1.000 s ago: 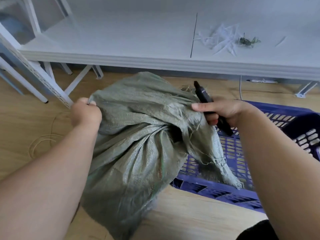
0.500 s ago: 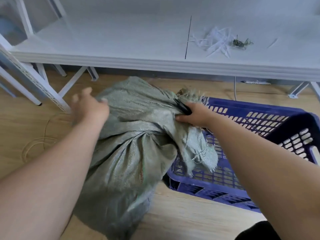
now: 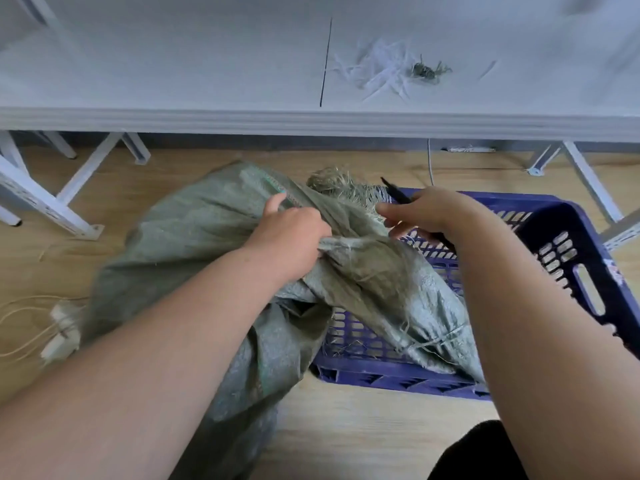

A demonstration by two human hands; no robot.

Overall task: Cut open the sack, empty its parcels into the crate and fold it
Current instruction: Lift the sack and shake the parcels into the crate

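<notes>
Sacking of grey-green woven plastic, a large crumpled sack [image 3: 194, 244], lies on the pale wooden floor [image 3: 346, 431] with its frayed open end draped over the near-left corner of a blue perforated plastic crate [image 3: 585, 258]. Part of the cloth hangs down inside the crate, along its near wall, and loose threads trail from the torn edge. No parcels can be seen; whatever the sack holds is hidden by the cloth.

The left hand [image 3: 294, 244] reaches across the top of the sack, its fingers curled into a bunched fold of cloth near the mouth, so that grip is closed round the sacking. The right hand [image 3: 422, 213] hovers above the crate's far-left part, just beside the frayed mouth. A slim black cutting tool [image 3: 394, 192] is clasped in its palm, one end sticking out past the hand toward the far side, while the forefinger and thumb reach out toward the cloth; whether they touch it cannot be told.

Beyond, a white worktop [image 3: 173, 71] carries a scatter of white plastic strips [image 3: 377, 71] and a small knot of green fibre [image 3: 424, 71]. On the floor at left lies pale cord [image 3: 20, 323].
</notes>
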